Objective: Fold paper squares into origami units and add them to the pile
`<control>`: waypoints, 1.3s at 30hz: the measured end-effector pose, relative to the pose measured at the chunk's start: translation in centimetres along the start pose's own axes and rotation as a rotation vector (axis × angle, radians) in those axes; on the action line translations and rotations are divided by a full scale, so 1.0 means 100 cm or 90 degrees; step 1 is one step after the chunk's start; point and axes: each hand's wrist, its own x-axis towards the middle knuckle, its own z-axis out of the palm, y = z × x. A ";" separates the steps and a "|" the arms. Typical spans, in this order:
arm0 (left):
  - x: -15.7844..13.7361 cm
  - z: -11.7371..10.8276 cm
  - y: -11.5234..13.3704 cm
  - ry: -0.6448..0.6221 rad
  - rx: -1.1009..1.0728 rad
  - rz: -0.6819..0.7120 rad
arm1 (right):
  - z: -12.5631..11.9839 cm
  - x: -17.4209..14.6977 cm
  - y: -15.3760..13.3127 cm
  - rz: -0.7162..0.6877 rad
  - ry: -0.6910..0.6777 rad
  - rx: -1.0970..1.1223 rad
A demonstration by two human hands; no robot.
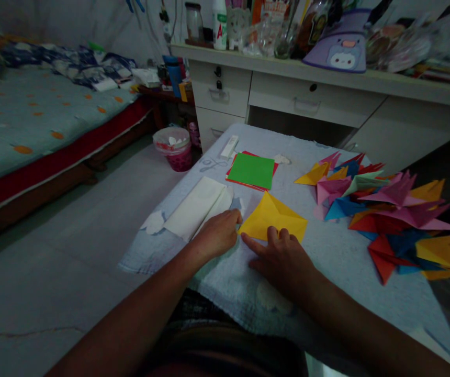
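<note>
A yellow sheet of origami paper (276, 214), creased and partly folded, lies flat on the cloth-covered table in front of me. My left hand (223, 230) is closed at the paper's left corner; its fingertips are mostly hidden. From the near side, my right hand (283, 259) rests on the paper's lower edge. Its index finger stretches toward that same left corner, and the other fingers lie on the sheet, partly bent. Just beyond is a stack of square coloured paper (251, 170) with a green sheet on top.
Folded paper cranes (397, 209) in several colours crowd the table's right side. A folded whitish paper packet (197, 207) lies left of my left hand. At the back stand a white drawer desk (280, 94) and a pink bin (176, 149); a bed (44, 115) is at left.
</note>
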 end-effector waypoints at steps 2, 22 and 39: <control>-0.004 0.002 -0.004 0.056 -0.037 0.025 | -0.001 0.001 0.000 -0.002 -0.007 0.002; -0.024 0.010 -0.002 0.078 0.028 0.077 | -0.012 -0.004 0.007 -0.033 -0.003 0.001; -0.012 0.006 0.011 0.049 0.126 -0.014 | -0.007 -0.002 0.003 -0.016 0.008 -0.012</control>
